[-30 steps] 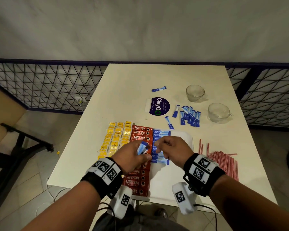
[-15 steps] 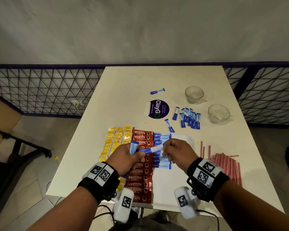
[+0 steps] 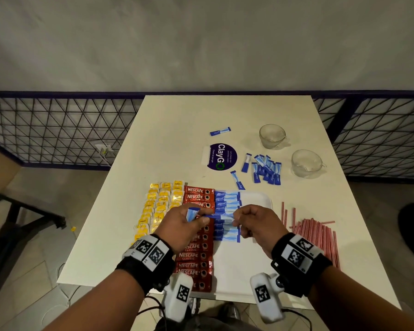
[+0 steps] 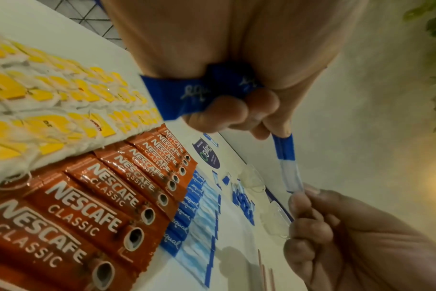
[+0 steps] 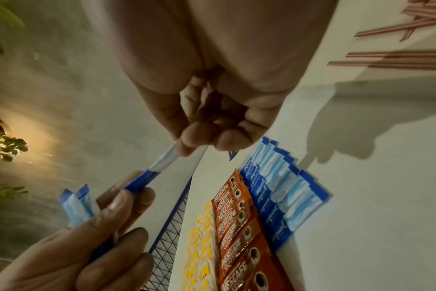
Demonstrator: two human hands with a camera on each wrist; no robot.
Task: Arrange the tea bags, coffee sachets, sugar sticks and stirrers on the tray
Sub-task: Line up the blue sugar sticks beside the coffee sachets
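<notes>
Pinching one sugar stick (image 3: 219, 216) crosswise between my left hand (image 3: 182, 226) and right hand (image 3: 257, 224), I held it just above the blue row (image 3: 226, 215).

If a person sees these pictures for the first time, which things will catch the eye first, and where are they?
First, the left hand and right hand, low in the middle, pinching one blue sugar stick between them; the left also holds spare sticks. Under them lie bright columns on the tray: yellow tea bags, red coffee sachets, blue sugar sticks. The red stirrers lie to its right.
</notes>
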